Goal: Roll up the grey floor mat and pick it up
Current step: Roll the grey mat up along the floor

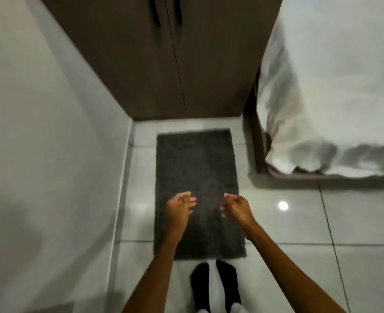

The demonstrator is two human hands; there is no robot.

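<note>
The grey floor mat (196,168) lies flat and unrolled on the pale tiled floor, its long side running away from me toward the wardrobe. My left hand (179,207) hovers above the mat's near half, fingers apart and slightly curled, holding nothing. My right hand (237,207) is level with it a short way to the right, also loosely curled and empty. Both palms face each other with a gap between them. My feet in black socks (213,285) stand just behind the mat's near edge.
A dark brown wardrobe (159,64) closes off the far end. A white wall (40,132) runs along the left. A bed with a hanging white sheet (333,98) and a dark frame fills the right. Glossy tiles (299,222) extend to the right.
</note>
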